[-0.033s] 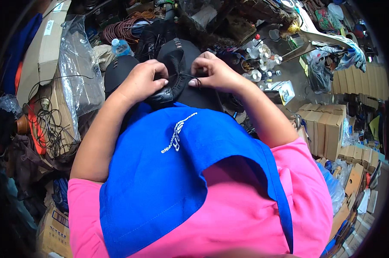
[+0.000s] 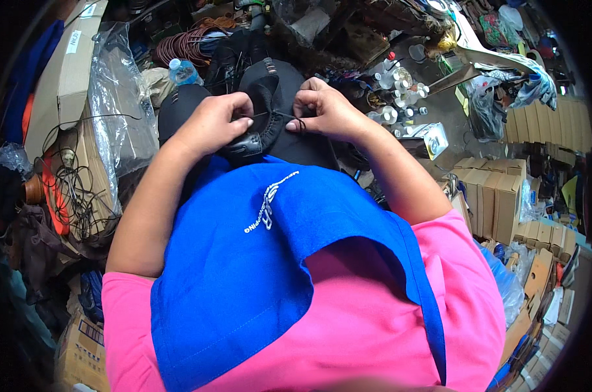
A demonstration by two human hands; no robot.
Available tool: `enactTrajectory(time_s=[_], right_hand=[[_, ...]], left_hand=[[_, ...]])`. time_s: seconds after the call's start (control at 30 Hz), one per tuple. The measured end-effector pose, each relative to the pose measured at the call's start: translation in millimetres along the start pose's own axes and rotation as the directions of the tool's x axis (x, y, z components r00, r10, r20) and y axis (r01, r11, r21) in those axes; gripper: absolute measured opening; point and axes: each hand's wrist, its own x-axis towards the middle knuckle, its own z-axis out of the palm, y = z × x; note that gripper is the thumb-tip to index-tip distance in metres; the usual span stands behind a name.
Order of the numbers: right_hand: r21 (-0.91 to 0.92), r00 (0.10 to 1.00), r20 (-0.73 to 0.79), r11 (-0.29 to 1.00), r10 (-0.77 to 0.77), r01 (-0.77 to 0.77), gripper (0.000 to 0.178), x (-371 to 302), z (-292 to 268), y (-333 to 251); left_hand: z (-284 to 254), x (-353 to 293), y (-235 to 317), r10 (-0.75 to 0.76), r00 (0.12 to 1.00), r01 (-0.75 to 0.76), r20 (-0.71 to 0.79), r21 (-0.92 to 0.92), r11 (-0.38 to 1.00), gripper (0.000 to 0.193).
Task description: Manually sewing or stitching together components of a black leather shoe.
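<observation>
A black leather shoe (image 2: 247,147) with a row of stitching along its edge rests on my lap, between my dark-clad knees. My left hand (image 2: 219,121) is at its left side, thumb and forefinger pinched together. On the other side, my right hand (image 2: 327,112) is closed in a pinch around a black thread (image 2: 297,123), which loops at the fingertips. The thread stretches from there across the shoe opening toward my left fingers. A blue apron (image 2: 237,228) covers my front below the shoe.
Tangled black cord (image 2: 80,189) lies beside cardboard at left. A plastic bottle (image 2: 183,72) and coiled reddish cord (image 2: 188,46) are beyond my knees. Several small bottles (image 2: 400,91) stand ahead to the right. Cardboard boxes (image 2: 495,196) are stacked at right.
Both hands have shifted only slightly and keep their pinches. The thread shows more plainly as a line between them across the shoe.
</observation>
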Motion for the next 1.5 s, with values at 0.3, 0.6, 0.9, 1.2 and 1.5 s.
enactTrajectory(time_s=[0.3,0.6,0.9,1.2,1.5], right_hand=[[0.978,0.8,-0.175,0.005,0.574,0.21,0.041,23,16,17],[0.986,0.952,0.049,-0.168,0.301,0.002,0.044,-9,8,22],[-0.198,0.787,-0.08,0.764,0.611,-0.614,0.049,-53,-59,62],[-0.273,0.99,0.135,0.962,0.033,0.005,0.058,57,-25,-28],[0.209,0.951,0.006,0.93,0.308,-0.302,0.03,34,4,-7]], left_hand=[[-29,-3,-5,-0.43,0.865,-0.181,-0.258,-0.96,0.212,0.031],[-27,-14,-24,-0.377,0.919,-0.11,-0.116,-0.993,0.036,0.033],[-93,-77,-22,-0.03,0.83,0.228,-0.557,0.291,0.929,0.032],[30,-26,51,0.178,0.98,-0.096,-0.088,0.575,0.812,0.038],[29,-23,22,0.41,0.911,-0.355,-0.04,0.426,0.832,0.029]])
